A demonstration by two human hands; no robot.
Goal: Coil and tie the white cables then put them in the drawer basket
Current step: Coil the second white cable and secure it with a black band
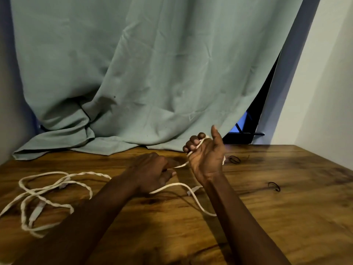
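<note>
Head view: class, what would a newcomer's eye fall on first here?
The right hand, raised at centre, has a white cable looped round its fingers; the left hand beside it pinches that cable. Loose cables sprawl at the left of the wooden table, before a big green cloth.

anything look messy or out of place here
The white cable lies in a tangled heap on the table's left side, loops crossing. The green curtain spills onto the table's back edge. Nothing looks damaged.
</note>
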